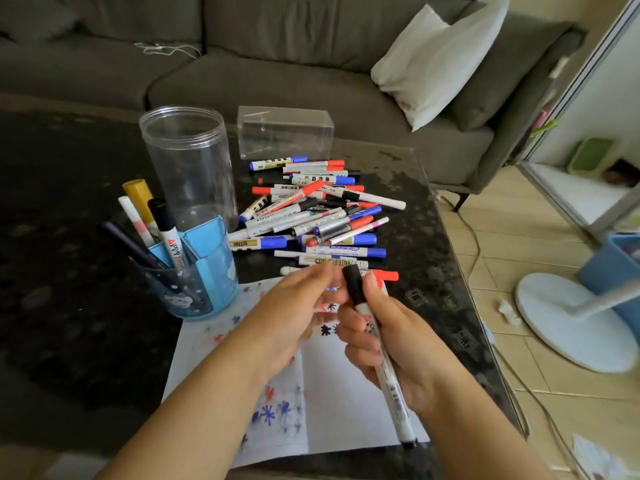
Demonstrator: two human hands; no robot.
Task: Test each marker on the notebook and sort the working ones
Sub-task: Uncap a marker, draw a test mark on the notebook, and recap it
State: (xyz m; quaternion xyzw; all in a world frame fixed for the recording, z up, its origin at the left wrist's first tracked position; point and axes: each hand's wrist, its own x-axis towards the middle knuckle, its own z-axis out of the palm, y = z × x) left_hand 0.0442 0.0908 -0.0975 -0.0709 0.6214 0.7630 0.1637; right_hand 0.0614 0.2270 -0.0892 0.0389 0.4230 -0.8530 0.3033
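Note:
My right hand (388,344) grips a white marker with a black cap (355,285), cap end pointing up and away. My left hand (294,313) hovers just left of the cap, blurred, fingers relaxed and holding nothing. Under both hands lies the open notebook (346,393), its pages dotted with red, blue and black scribbles. A pile of several markers (311,209) with blue, red and black caps lies behind the notebook. A blue pen holder (204,282) at the left holds several markers.
A tall clear plastic jar (188,157) stands behind the pen holder, and a clear rectangular box (285,131) sits behind the pile. The dark table's right edge (460,271) runs close to my right hand. A grey sofa with a white cushion is beyond.

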